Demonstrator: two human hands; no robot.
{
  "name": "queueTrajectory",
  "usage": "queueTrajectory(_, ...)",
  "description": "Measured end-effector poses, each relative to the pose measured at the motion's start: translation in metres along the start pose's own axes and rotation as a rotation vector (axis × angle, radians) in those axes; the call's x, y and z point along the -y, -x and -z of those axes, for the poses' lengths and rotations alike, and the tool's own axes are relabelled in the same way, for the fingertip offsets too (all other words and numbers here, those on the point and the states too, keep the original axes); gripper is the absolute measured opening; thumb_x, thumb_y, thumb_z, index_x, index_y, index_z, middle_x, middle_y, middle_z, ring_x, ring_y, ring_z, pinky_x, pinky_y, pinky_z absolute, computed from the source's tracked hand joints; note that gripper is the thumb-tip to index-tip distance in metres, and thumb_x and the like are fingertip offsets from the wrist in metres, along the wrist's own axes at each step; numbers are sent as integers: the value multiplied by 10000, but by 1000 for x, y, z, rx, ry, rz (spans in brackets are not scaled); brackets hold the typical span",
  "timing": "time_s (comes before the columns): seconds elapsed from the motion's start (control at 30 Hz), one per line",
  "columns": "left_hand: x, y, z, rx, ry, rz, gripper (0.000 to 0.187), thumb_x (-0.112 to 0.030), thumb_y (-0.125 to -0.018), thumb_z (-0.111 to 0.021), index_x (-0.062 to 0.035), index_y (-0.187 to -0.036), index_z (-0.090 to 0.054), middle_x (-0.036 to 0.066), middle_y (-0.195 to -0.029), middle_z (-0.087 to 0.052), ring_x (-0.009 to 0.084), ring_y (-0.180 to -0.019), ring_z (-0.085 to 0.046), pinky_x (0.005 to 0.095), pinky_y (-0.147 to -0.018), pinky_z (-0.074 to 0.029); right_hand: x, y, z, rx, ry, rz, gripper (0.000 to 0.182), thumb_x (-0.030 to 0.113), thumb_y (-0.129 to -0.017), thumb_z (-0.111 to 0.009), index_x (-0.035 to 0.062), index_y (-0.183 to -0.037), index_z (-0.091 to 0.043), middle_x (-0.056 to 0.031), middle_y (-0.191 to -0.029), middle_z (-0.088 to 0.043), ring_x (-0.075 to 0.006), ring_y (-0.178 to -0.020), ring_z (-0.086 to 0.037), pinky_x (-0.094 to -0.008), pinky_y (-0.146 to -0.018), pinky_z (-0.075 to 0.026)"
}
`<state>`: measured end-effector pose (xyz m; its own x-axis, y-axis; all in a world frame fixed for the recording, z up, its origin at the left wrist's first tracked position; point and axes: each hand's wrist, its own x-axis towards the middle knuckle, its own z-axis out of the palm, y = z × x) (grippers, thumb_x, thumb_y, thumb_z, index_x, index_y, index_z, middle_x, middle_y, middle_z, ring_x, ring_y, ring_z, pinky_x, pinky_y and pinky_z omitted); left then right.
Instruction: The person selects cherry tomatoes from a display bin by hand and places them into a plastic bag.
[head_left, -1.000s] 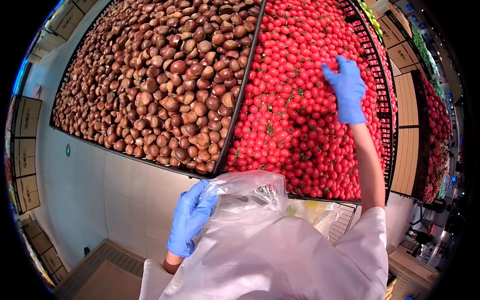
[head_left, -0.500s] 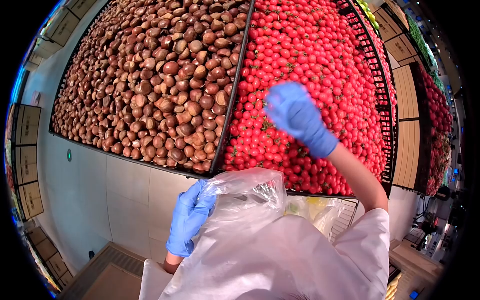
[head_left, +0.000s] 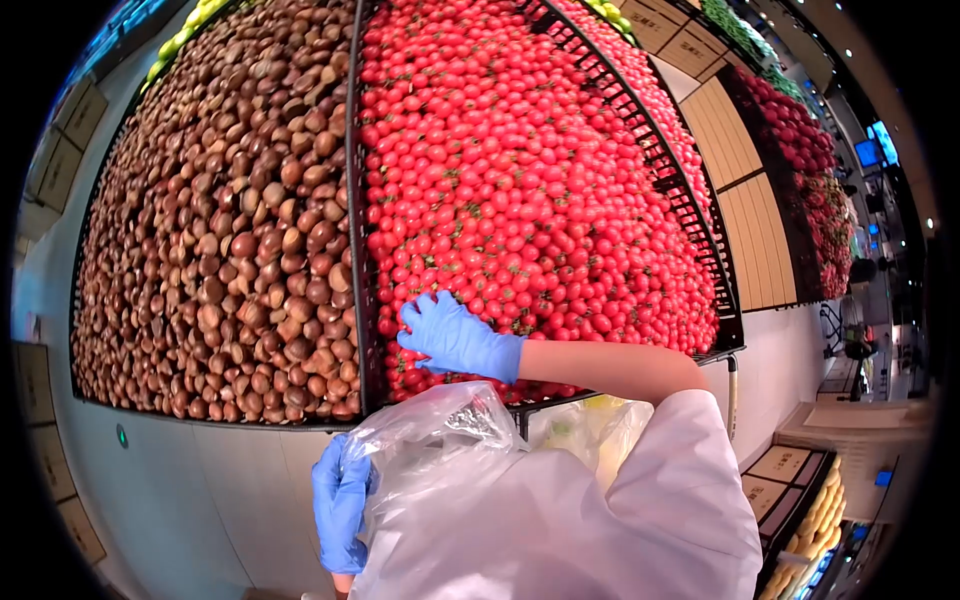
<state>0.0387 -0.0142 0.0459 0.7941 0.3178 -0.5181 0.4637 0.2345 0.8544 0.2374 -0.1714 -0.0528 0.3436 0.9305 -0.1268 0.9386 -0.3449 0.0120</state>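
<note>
Both hands wear blue gloves. My right hand (head_left: pixel 452 334) rests on the near left part of the heap of small red tomatoes (head_left: pixel 500 180), its fingers spread over them and pointing left. At the bottom, my left hand (head_left: pixel 342 500) grips the edge of a clear plastic bag (head_left: pixel 440 425). The bag hangs open in front of my white clothing, just below the near edge of the bins. Whether anything lies inside the bag cannot be made out.
Brown chestnuts (head_left: pixel 220 240) fill the bin on the left, with a black divider (head_left: pixel 357 200) beside the tomatoes. A black slatted crate wall (head_left: pixel 690 210) borders them on the right. Another filled plastic bag (head_left: pixel 590 432) hangs below the near edge.
My right hand has come down and left onto the tomatoes, with its fingers now spread. The view has shifted, so the bins appear farther left. My left hand still holds the bag.
</note>
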Motion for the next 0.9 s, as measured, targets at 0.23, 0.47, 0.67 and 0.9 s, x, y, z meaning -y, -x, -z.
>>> queueTrajectory(0.23, -5, -1, 6, 23, -16, -21, 171, -141, -919, -529, -8, -999, -602, -43, -674, -475, 37, -576, -394, 197, -508, -320, -15, 9, 0, -91, -52, 142, 233, 284, -755, -620, 152, -946, -611, -95, -987, -530, -274, -934, -512, -382, -652, -422)
queueTrajectory(0.47, -1, -1, 4, -27, 15, -30, 166, -140, -924, -517, -6, -991, -589, -48, -666, -459, 37, -571, -385, 196, -504, -313, -23, 7, 1, -2, -27, 281, 204, 227, -801, -548, 161, -991, -582, -109, -1024, -510, -281, -904, -529, -361, -543, -476)
queueTrajectory(0.67, -4, -1, 5, -37, 40, 12, 156, -130, -923, -513, -3, -981, -583, -46, -671, -457, 39, -580, -385, 196, -512, -314, -31, 3, 2, -67, -73, 302, 181, 210, -817, -518, 124, -965, -576, -109, -969, -512, -277, -857, -542, -361, -504, -498)
queueTrajectory(0.9, -2, 1, 12, 55, -12, 9, 194, -162, -913, -520, -3, -1000, -592, -34, -629, -471, 46, -575, -404, 211, -517, -333, -72, 11, 67, -291, -131, 84, 128, 189, -809, -515, 136, -926, -518, -78, -841, -503, -241, -781, -563, -326, -395, -460)
